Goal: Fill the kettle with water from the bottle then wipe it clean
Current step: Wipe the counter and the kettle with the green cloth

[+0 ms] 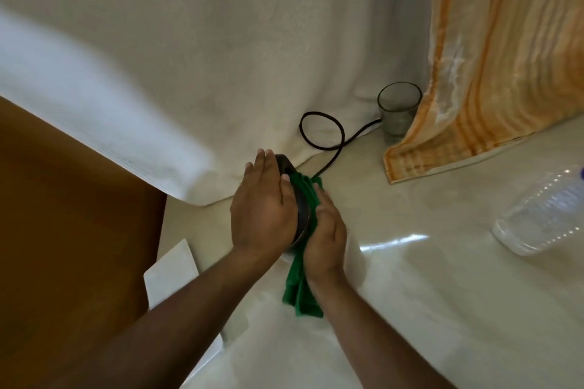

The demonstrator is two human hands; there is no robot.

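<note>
The dark kettle (301, 215) stands on the pale counter, mostly hidden between my two hands. My left hand (262, 208) lies flat over its top and left side, fingers together and stretched out. My right hand (325, 230) presses a green cloth (303, 290) against the kettle's right side; the cloth's loose end hangs down onto the counter. A clear plastic bottle (540, 215) lies on its side at the right edge, away from both hands.
A black cord (322, 133) loops behind the kettle toward a glass tumbler (398, 110). An orange striped towel (493, 57) hangs at the right, a white cloth (94, 104) drapes at the left. The counter edge (164, 268) drops to a brown floor on the left.
</note>
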